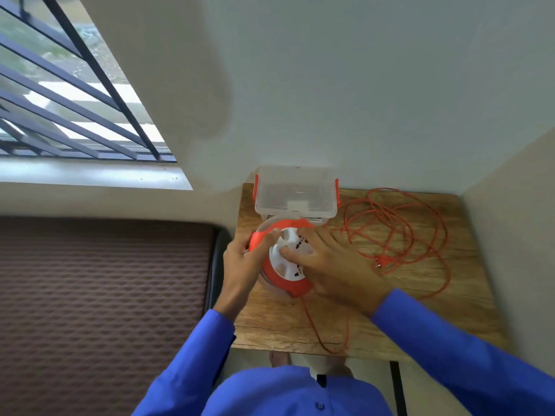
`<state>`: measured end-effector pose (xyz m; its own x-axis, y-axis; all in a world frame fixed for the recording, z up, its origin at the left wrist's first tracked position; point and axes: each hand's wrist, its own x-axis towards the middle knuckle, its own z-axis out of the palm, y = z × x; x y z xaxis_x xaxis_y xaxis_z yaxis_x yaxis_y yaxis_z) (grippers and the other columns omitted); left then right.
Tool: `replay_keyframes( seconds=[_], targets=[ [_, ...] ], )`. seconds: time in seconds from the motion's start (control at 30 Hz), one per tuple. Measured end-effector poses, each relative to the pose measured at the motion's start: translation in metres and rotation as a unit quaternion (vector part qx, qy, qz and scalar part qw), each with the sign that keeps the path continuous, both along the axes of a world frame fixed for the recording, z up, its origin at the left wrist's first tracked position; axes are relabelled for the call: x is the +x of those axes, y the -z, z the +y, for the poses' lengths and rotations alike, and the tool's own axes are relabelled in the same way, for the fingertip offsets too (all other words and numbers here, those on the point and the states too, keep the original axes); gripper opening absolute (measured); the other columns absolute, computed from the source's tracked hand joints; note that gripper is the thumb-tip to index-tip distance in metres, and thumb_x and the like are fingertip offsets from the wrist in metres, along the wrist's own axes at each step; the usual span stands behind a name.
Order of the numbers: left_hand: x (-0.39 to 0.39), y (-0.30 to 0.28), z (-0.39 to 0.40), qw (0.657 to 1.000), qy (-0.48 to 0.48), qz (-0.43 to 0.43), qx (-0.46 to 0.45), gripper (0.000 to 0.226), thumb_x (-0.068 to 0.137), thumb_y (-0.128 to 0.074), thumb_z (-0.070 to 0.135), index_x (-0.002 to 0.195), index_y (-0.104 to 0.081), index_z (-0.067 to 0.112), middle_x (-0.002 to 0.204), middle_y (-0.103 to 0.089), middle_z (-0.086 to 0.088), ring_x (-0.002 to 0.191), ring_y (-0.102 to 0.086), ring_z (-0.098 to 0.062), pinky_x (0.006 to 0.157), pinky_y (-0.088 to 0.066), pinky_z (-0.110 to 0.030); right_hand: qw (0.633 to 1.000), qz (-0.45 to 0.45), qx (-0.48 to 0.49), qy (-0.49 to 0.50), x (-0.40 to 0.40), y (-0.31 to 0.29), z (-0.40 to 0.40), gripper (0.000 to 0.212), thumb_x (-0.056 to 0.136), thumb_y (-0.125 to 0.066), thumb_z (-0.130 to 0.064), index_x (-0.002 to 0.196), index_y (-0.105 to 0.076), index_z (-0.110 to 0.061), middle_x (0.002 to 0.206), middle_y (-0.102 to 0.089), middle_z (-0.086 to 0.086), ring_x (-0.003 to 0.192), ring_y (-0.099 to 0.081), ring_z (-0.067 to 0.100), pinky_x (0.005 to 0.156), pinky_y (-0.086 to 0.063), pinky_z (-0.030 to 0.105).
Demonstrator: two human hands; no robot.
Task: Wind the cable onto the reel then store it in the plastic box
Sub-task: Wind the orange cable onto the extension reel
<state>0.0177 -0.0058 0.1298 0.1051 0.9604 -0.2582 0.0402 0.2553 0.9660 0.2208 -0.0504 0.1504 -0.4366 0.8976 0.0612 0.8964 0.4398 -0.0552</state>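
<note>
An orange and white cable reel (pixel 285 280) lies flat on the small wooden table (pixel 444 295). My left hand (pixel 244 259) grips its orange rim at the left side. My right hand (pixel 333 265) rests on the white centre face, fingers spread and pressing on it. Loose orange cable (pixel 399 232) lies in tangled loops on the table's right half, its plug near my right wrist. One strand (pixel 315 328) runs from the reel toward the table's front edge. A clear plastic box (pixel 295 190) with orange latches stands just behind the reel, against the wall.
The table sits in a corner, with white walls behind and to the right. A brown textured mattress (pixel 105 295) fills the left. A barred window (pixel 60 94) is at the upper left. Blue sleeves cover both arms.
</note>
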Motion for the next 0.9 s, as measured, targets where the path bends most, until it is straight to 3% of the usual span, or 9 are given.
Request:
replay_keyframes(
  seconds=[0.1,0.2,0.33,0.43,0.5,0.53,0.7,0.8,0.9],
  targets=[
    [-0.001,-0.028,0.020,0.997,0.043,0.047,0.046,0.030,0.093,-0.083,0.043,0.121,-0.083,0.033,0.106,-0.086,0.006,0.098,-0.082,-0.014,0.089,-0.066,-0.039,0.993,-0.066,0.046,-0.081,0.010,-0.017,0.001,0.057,0.095,-0.062,-0.018,0.147,-0.048,-0.036,0.151,-0.054,0.022,0.130,-0.057,0.043,0.098,-0.052,0.051],
    [0.003,-0.050,0.031,0.989,0.086,0.081,0.084,0.028,0.092,-0.082,0.043,0.117,-0.084,0.032,0.103,-0.085,0.008,0.094,-0.082,-0.013,0.087,-0.067,-0.041,0.987,-0.103,0.057,-0.110,0.014,-0.034,0.006,0.059,0.100,-0.060,-0.016,0.151,-0.044,-0.040,0.156,-0.049,0.027,0.133,-0.055,0.045,0.096,-0.053,0.052],
    [0.010,-0.063,0.036,0.983,0.118,0.100,0.100,0.026,0.097,-0.075,0.049,0.112,-0.085,0.030,0.099,-0.085,0.002,0.090,-0.083,-0.020,0.089,-0.067,-0.052,0.985,-0.112,0.057,-0.114,0.013,-0.062,0.021,0.068,0.085,-0.080,-0.014,0.142,-0.058,-0.044,0.129,-0.067,0.018,0.110,-0.065,0.035,0.081,-0.055,0.046],
    [0.009,-0.070,0.042,0.977,0.164,-0.138,-0.023,0.053,0.102,-0.060,0.057,0.137,-0.076,0.022,0.132,-0.078,-0.016,0.115,-0.076,-0.031,0.098,-0.062,-0.052,0.994,-0.012,0.051,-0.098,0.014,-0.079,0.026,0.057,0.092,-0.077,-0.015,0.141,-0.066,-0.041,0.116,-0.070,0.013,0.100,-0.065,0.031,0.078,-0.057,0.043],
    [0.010,-0.068,0.041,0.921,0.182,-0.324,-0.116,0.076,0.100,-0.054,0.062,0.157,-0.059,0.011,0.150,-0.065,-0.024,0.128,-0.067,-0.038,0.108,-0.054,-0.053,0.993,0.021,0.047,-0.104,0.014,-0.090,0.030,0.051,0.093,-0.071,-0.009,0.134,-0.072,-0.038,0.118,-0.071,0.010,0.104,-0.064,0.031,0.081,-0.057,0.043],
    [0.013,-0.067,0.038,0.905,0.183,-0.359,-0.136,0.080,0.100,-0.052,0.062,0.160,-0.053,0.009,0.149,-0.064,-0.024,0.128,-0.066,-0.038,0.108,-0.053,-0.053,0.992,0.016,0.048,-0.113,0.013,-0.095,0.031,0.047,0.092,-0.068,-0.010,0.130,-0.073,-0.037,0.120,-0.070,0.010,0.107,-0.064,0.032,0.082,-0.058,0.043],
    [0.027,-0.042,0.022,0.837,0.163,-0.480,-0.206,0.086,0.095,-0.058,0.073,0.144,-0.069,0.003,0.135,-0.072,-0.027,0.120,-0.072,-0.042,0.106,-0.056,-0.057,0.990,-0.069,0.023,-0.120,0.014,-0.099,0.026,0.054,0.092,-0.049,-0.023,0.141,-0.060,-0.045,0.153,-0.054,0.014,0.125,-0.055,0.033,0.091,-0.054,0.044],
    [0.028,-0.043,0.023,0.834,0.189,-0.478,-0.200,0.095,0.091,-0.061,0.078,0.148,-0.066,0.002,0.144,-0.067,-0.028,0.127,-0.068,-0.043,0.111,-0.051,-0.059,0.990,-0.070,0.000,-0.122,0.023,-0.095,0.027,0.059,0.092,-0.063,-0.016,0.142,-0.056,-0.046,0.149,-0.053,0.015,0.122,-0.059,0.033,0.083,-0.055,0.041],
    [0.029,-0.047,0.023,0.850,0.201,-0.459,-0.165,0.083,0.094,-0.059,0.074,0.142,-0.071,0.007,0.138,-0.072,-0.022,0.124,-0.071,-0.038,0.107,-0.056,-0.054,0.994,0.027,-0.030,-0.100,0.026,-0.103,0.031,0.058,0.093,-0.065,-0.015,0.142,-0.057,-0.045,0.140,-0.055,0.010,0.118,-0.062,0.027,0.080,-0.057,0.037]
  ],
)
